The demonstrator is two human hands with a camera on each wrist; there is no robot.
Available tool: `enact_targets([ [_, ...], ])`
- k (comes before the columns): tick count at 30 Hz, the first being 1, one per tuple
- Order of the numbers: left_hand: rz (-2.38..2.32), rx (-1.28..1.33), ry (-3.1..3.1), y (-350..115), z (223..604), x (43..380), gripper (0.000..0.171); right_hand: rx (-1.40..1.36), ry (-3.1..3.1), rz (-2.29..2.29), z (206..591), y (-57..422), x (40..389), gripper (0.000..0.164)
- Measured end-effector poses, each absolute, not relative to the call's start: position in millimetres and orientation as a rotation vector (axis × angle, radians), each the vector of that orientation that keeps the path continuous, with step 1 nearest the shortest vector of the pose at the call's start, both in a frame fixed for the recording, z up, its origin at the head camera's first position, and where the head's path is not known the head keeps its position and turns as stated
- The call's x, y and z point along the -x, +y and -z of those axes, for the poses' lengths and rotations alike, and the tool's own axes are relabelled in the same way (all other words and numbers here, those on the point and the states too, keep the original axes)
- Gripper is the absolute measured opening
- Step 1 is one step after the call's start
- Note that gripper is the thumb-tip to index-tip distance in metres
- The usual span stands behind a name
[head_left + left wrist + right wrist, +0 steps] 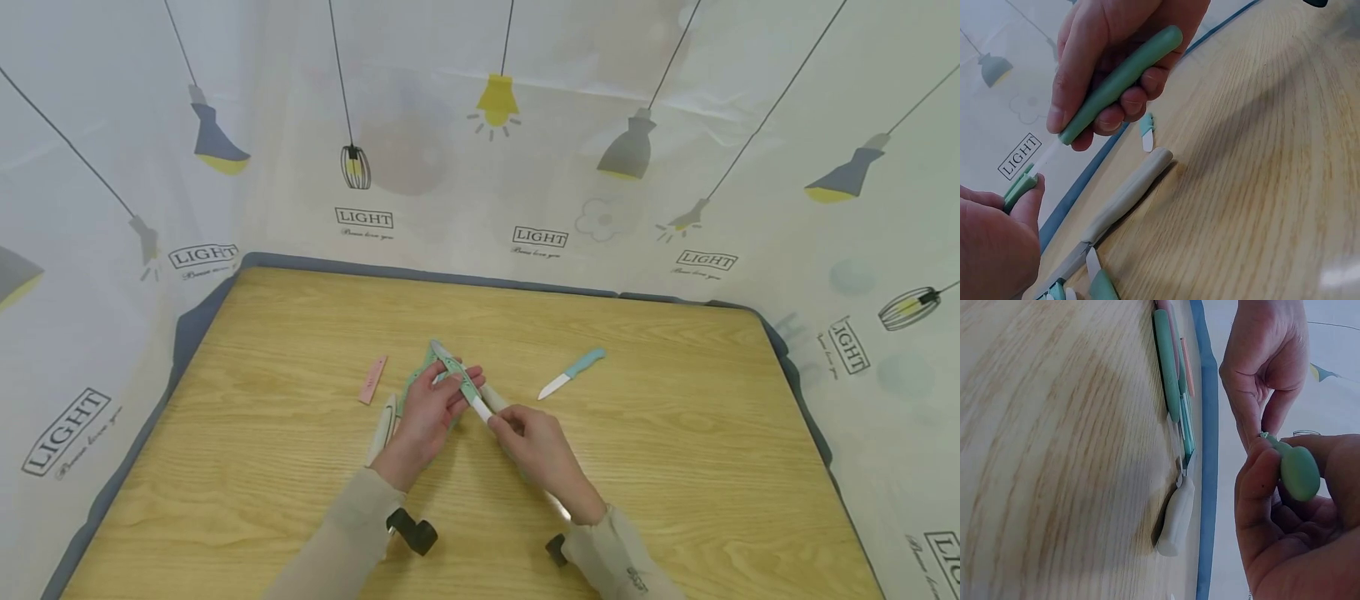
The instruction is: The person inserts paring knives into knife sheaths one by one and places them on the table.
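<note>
My left hand (423, 421) pinches a green knife sheath (463, 382) between thumb and fingers. A pale blade (480, 407) shows between the sheath and my right hand (543, 446). My right hand grips the knife's green handle (1119, 84), its fingers curled round it in the left wrist view. The rounded handle end (1300, 475) faces the camera in the right wrist view, with my left hand (1266, 356) beyond it. Below the hands lies a larger knife with a pale grey handle (1132, 194). Green pieces (414, 383) lie partly hidden behind my left hand.
A pink sheath (372, 379) lies left of the hands on the wooden table (712, 450). To the right lies a small knife with a blue-green handle (585, 362). A pale, long item (382, 429) sits beside my left wrist. A patterned curtain (442, 200) surrounds the table.
</note>
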State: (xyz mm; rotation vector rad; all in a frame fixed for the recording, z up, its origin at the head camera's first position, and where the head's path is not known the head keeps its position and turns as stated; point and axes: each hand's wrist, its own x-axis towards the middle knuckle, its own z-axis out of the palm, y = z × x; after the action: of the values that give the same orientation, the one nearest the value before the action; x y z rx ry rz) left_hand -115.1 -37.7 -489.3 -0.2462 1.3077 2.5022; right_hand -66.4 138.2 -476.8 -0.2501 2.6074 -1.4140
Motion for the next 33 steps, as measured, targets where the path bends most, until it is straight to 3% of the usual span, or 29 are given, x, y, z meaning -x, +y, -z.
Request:
enact_targets([
  [33,-2.493,0.247,1.430,-25,486,104,0.042,0.183,2.660,1.457,475,126,77,0.026],
])
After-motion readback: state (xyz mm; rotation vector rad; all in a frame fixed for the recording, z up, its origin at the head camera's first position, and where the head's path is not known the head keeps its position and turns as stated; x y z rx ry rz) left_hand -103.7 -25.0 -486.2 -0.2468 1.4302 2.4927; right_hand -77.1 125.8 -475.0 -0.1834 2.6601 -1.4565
